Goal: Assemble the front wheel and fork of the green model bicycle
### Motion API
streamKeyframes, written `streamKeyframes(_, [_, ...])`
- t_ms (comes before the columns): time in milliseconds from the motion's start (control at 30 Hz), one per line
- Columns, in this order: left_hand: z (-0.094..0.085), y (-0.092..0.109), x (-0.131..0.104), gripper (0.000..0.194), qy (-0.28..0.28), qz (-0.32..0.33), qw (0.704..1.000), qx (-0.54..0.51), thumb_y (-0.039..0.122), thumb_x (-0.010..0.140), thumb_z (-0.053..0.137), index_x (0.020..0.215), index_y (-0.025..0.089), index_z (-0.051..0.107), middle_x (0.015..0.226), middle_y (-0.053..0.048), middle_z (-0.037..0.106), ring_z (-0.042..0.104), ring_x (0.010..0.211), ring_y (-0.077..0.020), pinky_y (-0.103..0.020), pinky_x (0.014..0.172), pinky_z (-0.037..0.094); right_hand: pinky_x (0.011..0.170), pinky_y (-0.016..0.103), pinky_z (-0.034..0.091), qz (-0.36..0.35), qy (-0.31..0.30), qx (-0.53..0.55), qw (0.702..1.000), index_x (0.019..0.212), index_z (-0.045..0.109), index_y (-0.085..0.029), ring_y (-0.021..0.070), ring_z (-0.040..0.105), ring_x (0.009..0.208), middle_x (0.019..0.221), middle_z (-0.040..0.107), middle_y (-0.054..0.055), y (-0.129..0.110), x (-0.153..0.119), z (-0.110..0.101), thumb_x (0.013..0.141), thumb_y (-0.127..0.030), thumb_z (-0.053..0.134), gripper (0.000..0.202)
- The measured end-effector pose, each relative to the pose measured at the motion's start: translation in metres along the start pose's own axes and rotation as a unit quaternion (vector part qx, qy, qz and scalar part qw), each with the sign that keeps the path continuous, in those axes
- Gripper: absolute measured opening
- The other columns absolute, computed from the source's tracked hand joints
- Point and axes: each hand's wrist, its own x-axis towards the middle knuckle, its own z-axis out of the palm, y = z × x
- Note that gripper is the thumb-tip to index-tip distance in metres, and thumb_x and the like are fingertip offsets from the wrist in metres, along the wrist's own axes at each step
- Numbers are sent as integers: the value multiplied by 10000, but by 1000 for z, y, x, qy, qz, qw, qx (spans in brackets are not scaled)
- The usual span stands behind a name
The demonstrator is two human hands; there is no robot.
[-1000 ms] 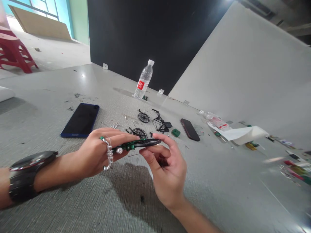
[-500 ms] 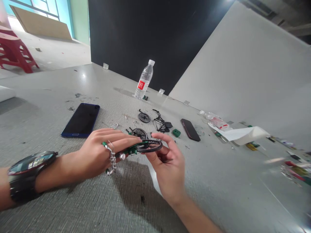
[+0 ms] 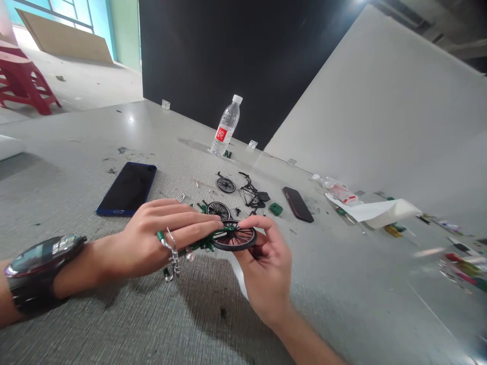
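Note:
My left hand (image 3: 167, 238), wearing a large dark watch (image 3: 45, 271) at the wrist, is closed on a small green model bicycle (image 3: 205, 242). Silver handlebars (image 3: 171, 253) with green grips stick out below its fingers. The bicycle's black spoked wheel (image 3: 236, 236) points right, where the thumb and index finger of my right hand (image 3: 266, 258) pinch its rim. Much of the frame is covered by my left fingers. Just beyond them on the table lie another black wheel (image 3: 218, 210), a further wheel (image 3: 225, 184) and a black model bicycle frame (image 3: 251, 193).
A blue phone (image 3: 127, 188) lies at left and a dark phone (image 3: 298, 204) at right. Behind stands a water bottle (image 3: 227, 126). A small green block (image 3: 276, 209) and metal bits sit mid-table. At right are a lying bottle (image 3: 338, 188) and white paper (image 3: 376, 210).
The held wheel has tilted, so its spokes face me more, and it sits slightly lower. My right index finger has come down onto its rim. My left hand has shifted slightly.

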Motion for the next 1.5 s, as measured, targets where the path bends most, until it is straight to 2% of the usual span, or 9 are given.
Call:
streamKeyframes(233, [4, -1, -3, 340, -5, -18, 1000, -4, 151, 1018, 435, 1344, 195, 525, 1157, -84, 748, 729, 985, -202, -350, 833, 580, 498, 206, 513, -29, -12, -101, 994, 1064, 728, -327, 121, 673, 653, 815, 742, -27, 4, 0, -7, 816, -202, 780, 283])
streamKeyframes(400, [3, 2, -4, 310, -17, -22, 1000, -2, 169, 1031, 427, 1316, 148, 546, 1115, -106, 754, 723, 977, -197, -322, 850, 568, 553, 248, 560, -59, -17, -136, 989, 1018, 739, -304, 158, 710, 743, 873, 755, -1, 7, -3, -11, 853, -226, 744, 182])
streamKeyframes(600, [2, 4, -1, 331, -21, -46, 998, -43, 167, 1024, 452, 1344, 148, 534, 994, -84, 764, 723, 900, -187, -312, 808, 573, 523, 246, 556, -67, -13, -103, 992, 1019, 689, -288, 136, 689, 630, 791, 737, -23, 4, -3, -7, 838, -215, 761, 208])
streamKeyframes(1067, [7, 0, -5, 313, -21, -46, 997, -50, 211, 1003, 529, 1305, 156, 593, 1165, -118, 736, 717, 983, -199, -341, 847, 564, 535, 247, 506, -63, -11, -131, 989, 967, 621, -264, 133, 661, 657, 766, 684, -23, 6, -4, -10, 857, -185, 729, 173])
streamKeyframes(1500, [10, -2, -4, 304, -13, -45, 996, -70, 239, 1016, 489, 1291, 169, 600, 1105, -107, 754, 724, 951, -199, -347, 827, 588, 474, 232, 469, -42, 2, -121, 992, 921, 601, -246, 119, 609, 566, 675, 640, -37, 5, -2, -4, 864, -277, 727, 142])
